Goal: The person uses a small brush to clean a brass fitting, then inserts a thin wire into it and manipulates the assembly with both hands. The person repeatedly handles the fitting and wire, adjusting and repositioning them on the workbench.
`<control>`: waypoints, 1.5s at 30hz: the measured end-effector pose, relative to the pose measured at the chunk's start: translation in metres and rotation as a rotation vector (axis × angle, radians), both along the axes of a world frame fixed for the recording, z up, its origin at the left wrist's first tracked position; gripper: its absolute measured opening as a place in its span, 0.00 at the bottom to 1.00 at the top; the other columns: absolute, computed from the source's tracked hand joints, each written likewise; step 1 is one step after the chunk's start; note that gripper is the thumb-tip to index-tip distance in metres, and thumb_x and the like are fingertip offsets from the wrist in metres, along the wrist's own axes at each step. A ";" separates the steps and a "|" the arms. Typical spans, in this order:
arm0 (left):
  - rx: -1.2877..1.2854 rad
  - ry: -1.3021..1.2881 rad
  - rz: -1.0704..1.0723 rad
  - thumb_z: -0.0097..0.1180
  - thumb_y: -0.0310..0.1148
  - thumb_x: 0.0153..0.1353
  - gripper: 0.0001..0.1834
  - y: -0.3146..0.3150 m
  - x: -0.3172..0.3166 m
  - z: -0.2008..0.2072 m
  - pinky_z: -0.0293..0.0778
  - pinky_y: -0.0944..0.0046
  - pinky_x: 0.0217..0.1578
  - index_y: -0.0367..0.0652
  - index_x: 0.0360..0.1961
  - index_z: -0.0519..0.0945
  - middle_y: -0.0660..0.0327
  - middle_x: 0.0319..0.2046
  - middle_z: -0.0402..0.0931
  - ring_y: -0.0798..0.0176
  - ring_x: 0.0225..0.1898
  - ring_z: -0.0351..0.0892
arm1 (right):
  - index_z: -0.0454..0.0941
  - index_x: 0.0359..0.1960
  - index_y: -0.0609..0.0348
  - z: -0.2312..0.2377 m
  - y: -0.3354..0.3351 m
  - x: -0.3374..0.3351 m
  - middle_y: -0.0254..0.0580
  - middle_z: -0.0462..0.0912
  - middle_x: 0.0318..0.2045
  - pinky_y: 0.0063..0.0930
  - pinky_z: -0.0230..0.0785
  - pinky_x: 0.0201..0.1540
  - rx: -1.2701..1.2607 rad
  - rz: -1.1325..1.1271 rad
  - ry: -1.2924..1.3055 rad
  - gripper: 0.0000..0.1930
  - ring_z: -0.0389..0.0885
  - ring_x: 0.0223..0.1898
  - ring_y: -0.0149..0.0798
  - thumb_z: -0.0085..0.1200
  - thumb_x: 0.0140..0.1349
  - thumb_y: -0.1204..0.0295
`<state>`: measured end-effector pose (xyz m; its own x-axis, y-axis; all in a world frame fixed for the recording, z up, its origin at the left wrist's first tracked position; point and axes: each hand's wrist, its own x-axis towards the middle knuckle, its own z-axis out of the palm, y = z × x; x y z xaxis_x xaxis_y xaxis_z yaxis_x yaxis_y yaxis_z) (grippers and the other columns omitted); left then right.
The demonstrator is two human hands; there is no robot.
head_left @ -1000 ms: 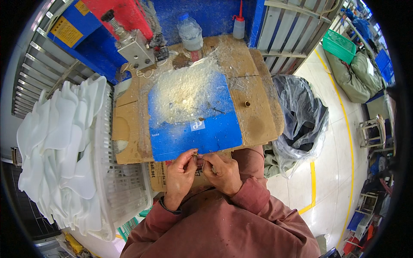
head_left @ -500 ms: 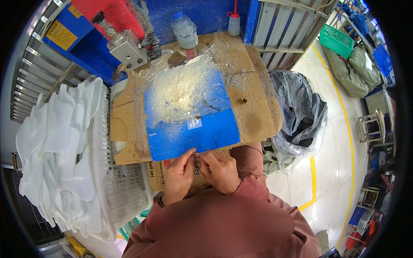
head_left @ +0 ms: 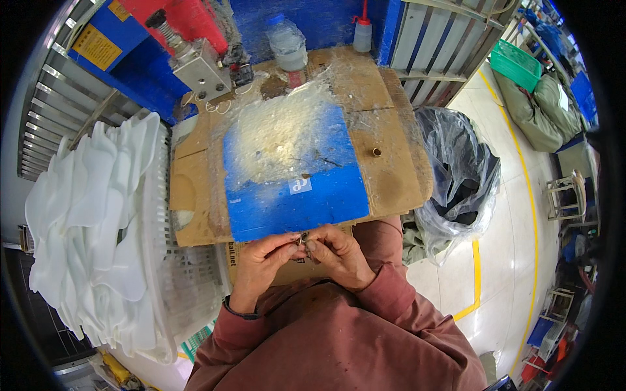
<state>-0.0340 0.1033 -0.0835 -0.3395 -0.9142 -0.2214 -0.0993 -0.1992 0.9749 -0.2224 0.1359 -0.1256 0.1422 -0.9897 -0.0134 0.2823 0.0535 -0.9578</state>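
Note:
In front of the bench's near edge, my left hand (head_left: pixel 264 260) and my right hand (head_left: pixel 340 257) meet, fingertips close together. Both pinch a small, shiny, dark metal-looking piece (head_left: pixel 302 242); its exact kind is too small to make out. Just beyond the fingers lies a blue board (head_left: pixel 267 218), covered toward its far side with a pale, crumbly heap of glue-like material (head_left: pixel 282 133). A thin dark strand (head_left: pixel 326 161) rests on the board. Brown cardboard (head_left: pixel 398 176) spreads under the board, with a small brass-coloured ring-like piece (head_left: pixel 377 152) to the right.
At left, a white plastic crate (head_left: pixel 189 296) stands beside stacked white curved pieces (head_left: pixel 91 228). Behind are a metal block with a knob (head_left: pixel 202 75), a capped plastic bottle (head_left: pixel 287 45) and a red-nozzled bottle (head_left: pixel 362 36). A clear plastic bag (head_left: pixel 453 176) with dark contents is at right.
My hands have turned a little, and the small piece between the fingertips shows more plainly. The whole view has shifted slightly. The things on the bench stay in place.

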 end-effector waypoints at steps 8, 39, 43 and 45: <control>-0.116 -0.016 -0.048 0.62 0.19 0.62 0.12 0.001 0.005 0.001 0.82 0.67 0.39 0.36 0.48 0.84 0.56 0.40 0.84 0.64 0.38 0.85 | 0.73 0.41 0.56 -0.022 0.001 0.004 0.31 0.76 0.31 0.23 0.68 0.39 0.158 0.199 -0.438 0.07 0.73 0.32 0.26 0.50 0.75 0.67; -0.051 -0.043 -0.035 0.63 0.19 0.61 0.10 -0.002 0.009 -0.005 0.79 0.69 0.38 0.36 0.45 0.84 0.60 0.41 0.81 0.68 0.38 0.82 | 0.74 0.43 0.59 -0.025 0.009 0.010 0.30 0.76 0.32 0.23 0.68 0.37 -0.006 0.019 -0.074 0.04 0.72 0.33 0.25 0.51 0.73 0.72; -0.041 -0.056 -0.017 0.63 0.19 0.62 0.09 -0.002 0.008 -0.006 0.81 0.69 0.35 0.35 0.44 0.84 0.59 0.39 0.81 0.68 0.35 0.82 | 0.75 0.42 0.60 -0.019 0.007 0.009 0.37 0.78 0.31 0.28 0.70 0.35 -0.201 -0.103 0.239 0.04 0.77 0.32 0.31 0.54 0.69 0.75; 0.024 -0.048 -0.003 0.64 0.21 0.62 0.10 -0.002 0.008 -0.006 0.78 0.70 0.37 0.36 0.44 0.84 0.61 0.38 0.83 0.70 0.37 0.82 | 0.75 0.42 0.60 -0.016 0.006 0.008 0.36 0.79 0.31 0.25 0.69 0.33 -0.290 -0.146 0.372 0.04 0.77 0.31 0.30 0.55 0.69 0.77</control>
<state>-0.0258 0.1014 -0.0893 -0.3307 -0.9074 -0.2593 -0.1468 -0.2219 0.9640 -0.2147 0.1419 -0.1416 0.0395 -0.9695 0.2420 -0.0974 -0.2448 -0.9647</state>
